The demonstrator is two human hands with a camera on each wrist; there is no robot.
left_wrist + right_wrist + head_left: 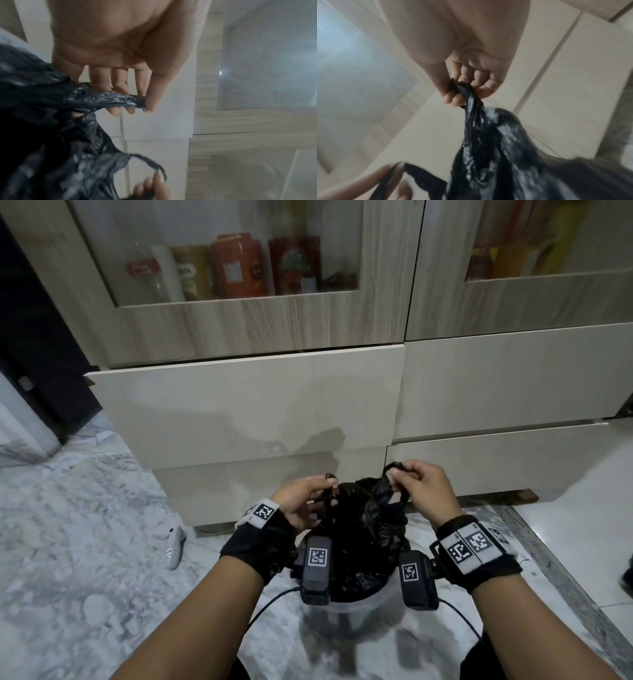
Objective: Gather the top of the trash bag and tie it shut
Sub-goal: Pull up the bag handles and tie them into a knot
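Observation:
A black trash bag [370,529] sits in a clear plastic bin [352,607] on the floor in front of me. Its top is drawn up into two twisted handle strips. My left hand [308,501] pinches the left strip [113,100] between thumb and fingertips. My right hand [418,484] grips the right strip [469,97] in curled fingers and holds it slightly higher. The two strips are apart, not crossed. In the left wrist view the other hand [150,188] shows at the bottom with its loop of bag.
A pale cabinet with drawers [267,405] stands just behind the bin; its glass doors [222,261] show tins and jars. A white controller [174,546] lies on the marble floor to the left. A dark doorway [30,344] is at far left.

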